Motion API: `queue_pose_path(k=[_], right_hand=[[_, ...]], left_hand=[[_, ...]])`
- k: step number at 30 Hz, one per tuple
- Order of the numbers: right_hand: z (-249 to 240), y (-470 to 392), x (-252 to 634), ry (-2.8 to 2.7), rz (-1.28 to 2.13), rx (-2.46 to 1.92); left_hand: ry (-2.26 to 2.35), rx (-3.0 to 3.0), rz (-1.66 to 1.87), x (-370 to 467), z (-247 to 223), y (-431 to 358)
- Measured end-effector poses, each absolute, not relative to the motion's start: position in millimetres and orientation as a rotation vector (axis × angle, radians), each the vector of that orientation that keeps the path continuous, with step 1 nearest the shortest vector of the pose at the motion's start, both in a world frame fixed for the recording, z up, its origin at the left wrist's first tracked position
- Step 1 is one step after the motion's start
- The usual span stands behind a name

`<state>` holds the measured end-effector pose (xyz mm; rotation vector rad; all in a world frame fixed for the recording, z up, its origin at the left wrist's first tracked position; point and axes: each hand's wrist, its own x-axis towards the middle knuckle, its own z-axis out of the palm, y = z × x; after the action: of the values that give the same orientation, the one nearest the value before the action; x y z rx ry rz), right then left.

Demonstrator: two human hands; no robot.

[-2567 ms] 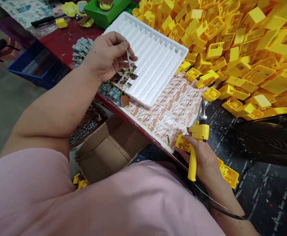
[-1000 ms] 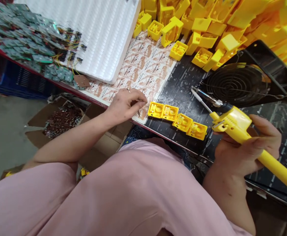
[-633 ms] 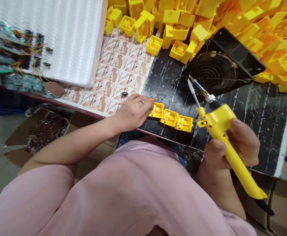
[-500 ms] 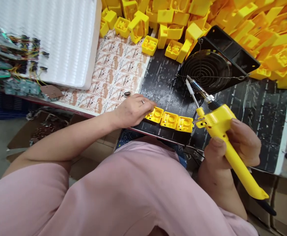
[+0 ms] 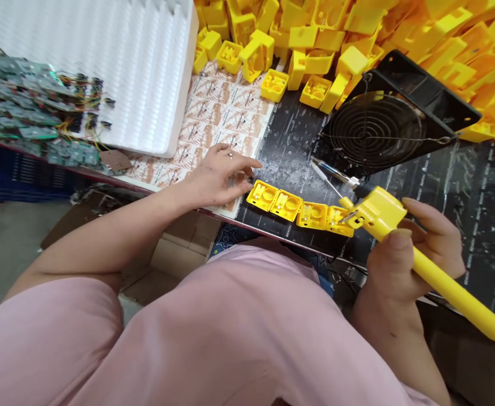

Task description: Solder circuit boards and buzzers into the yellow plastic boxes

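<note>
A row of several small open yellow plastic cases [image 5: 287, 205] lies along the front edge of the black mat, with moulded round seats and metal bits inside. My left hand [image 5: 217, 177] is beside the leftmost case, thumb and index finger apart. A small dark thing shows by the thumb tip; I cannot make out what it is. My right hand [image 5: 416, 254] is wrapped round a yellow soldering gun [image 5: 382, 211]. Its metal tip and white-ended feed tube point up and left above the mat, and its body partly covers the rightmost case.
A black fan [image 5: 369, 132] with a wire grille stands behind the soldering gun. Yellow cases [image 5: 442, 51] are heaped along the back. At left, green circuit boards [image 5: 14, 101] with wired connectors lie by a white foam tray [image 5: 145, 73]. Printed paper [image 5: 213, 113] borders the black mat [image 5: 283, 141].
My left hand has drawn back from the leftmost case and its fingers have spread, uncovering that case. The small black disc on the paper no longer shows. The view has shifted.
</note>
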<state>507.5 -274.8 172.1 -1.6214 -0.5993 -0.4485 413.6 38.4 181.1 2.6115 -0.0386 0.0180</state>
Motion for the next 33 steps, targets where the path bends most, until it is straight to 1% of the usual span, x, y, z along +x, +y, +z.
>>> queue_pose_path(k=[4, 9, 15, 21, 26, 28, 30, 33], right_hand=[[170, -278, 507, -0.488, -0.48, -1.644], [169, -277, 509, -0.458, -0.537, -1.652], [170, -275, 509, -0.406, -0.539, -1.683], [167, -271, 510, -0.386, -0.577, -1.686], [170, -269, 506, -0.412, -0.601, -1.699], [171, -269, 503, -0.414, -0.592, -1.704], [171, -270, 501, -0.418, -0.579, -1.709], [171, -270, 503, -0.383, -0.605, -1.66]], left_hand=[[-0.053, 2.625, 0.006, 387, 181, 49], [-0.257, 2.578, -0.004, 356, 184, 78], [-0.276, 2.729, -0.105, 332, 194, 105], [-0.283, 2.871, -0.169, 334, 195, 117], [-0.514, 2.79, -0.146, 354, 181, 106], [-0.581, 2.744, -0.101, 358, 175, 102], [-0.579, 2.712, 0.062, 360, 171, 98], [-0.374, 2.575, 0.296, 365, 175, 90]])
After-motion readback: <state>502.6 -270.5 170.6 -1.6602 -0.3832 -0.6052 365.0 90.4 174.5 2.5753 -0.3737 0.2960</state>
